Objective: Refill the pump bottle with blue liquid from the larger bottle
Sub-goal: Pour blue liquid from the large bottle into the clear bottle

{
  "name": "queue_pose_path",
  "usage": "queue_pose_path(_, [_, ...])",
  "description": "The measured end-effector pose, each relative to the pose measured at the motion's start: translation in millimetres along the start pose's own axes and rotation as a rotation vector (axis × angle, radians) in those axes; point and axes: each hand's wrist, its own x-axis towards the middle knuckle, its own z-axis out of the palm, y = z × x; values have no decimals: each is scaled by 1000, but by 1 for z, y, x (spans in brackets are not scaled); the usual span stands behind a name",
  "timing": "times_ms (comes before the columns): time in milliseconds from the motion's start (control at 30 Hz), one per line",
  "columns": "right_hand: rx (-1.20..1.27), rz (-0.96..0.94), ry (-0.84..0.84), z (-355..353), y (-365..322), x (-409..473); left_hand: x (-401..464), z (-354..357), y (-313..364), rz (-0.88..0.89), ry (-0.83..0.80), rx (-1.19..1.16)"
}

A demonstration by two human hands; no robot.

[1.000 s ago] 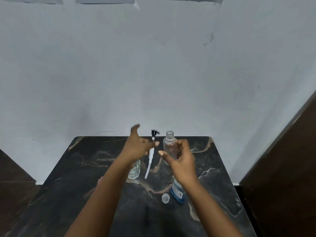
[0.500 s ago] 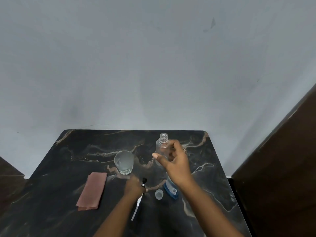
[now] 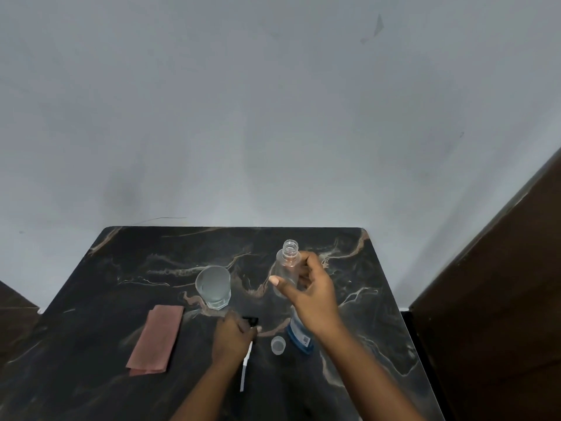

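Observation:
My right hand (image 3: pixel 309 294) grips the clear empty pump bottle (image 3: pixel 287 265), which stands upright with its neck uncovered. Low on the table, my left hand (image 3: pixel 230 338) rests closed around the pump head (image 3: pixel 251 321), whose white dip tube (image 3: pixel 246 367) lies flat and points toward me. The larger bottle (image 3: pixel 299 335) with blue liquid and a label stands under my right wrist, mostly hidden. Its small clear cap (image 3: pixel 278 344) lies just to its left.
A clear glass tumbler (image 3: pixel 213 287) stands left of the pump bottle. A folded pink cloth (image 3: pixel 156 338) lies at the left on the dark marble table (image 3: pixel 121 268). A grey wall rises behind and a dark wooden panel (image 3: pixel 501 299) stands at the right.
My left hand has brought the pump head down from beside the bottle to the table in front of the glass. The right hand keeps holding the pump bottle.

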Motion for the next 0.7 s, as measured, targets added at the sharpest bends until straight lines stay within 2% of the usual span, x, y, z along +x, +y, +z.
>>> queue_pose_path(133, [6,-16,-5,-2,1,6,-16,-24,23,144,92,-338])
queue_pose_path(233, [-4,-28,-14,1,4,7,-30,-41,42,313,17,-499])
queue_pose_path(333, [-6,-43,-45,5,8,7,-41,-49,60,477,-46,-500])
queue_pose_path(500, [-8,-103,-83,8,7,6,-53,-54,83,716,57,-359])
queue_pose_path(700, [-14,-87,-73,6,3,5,-61,-51,97,698,145,-373])
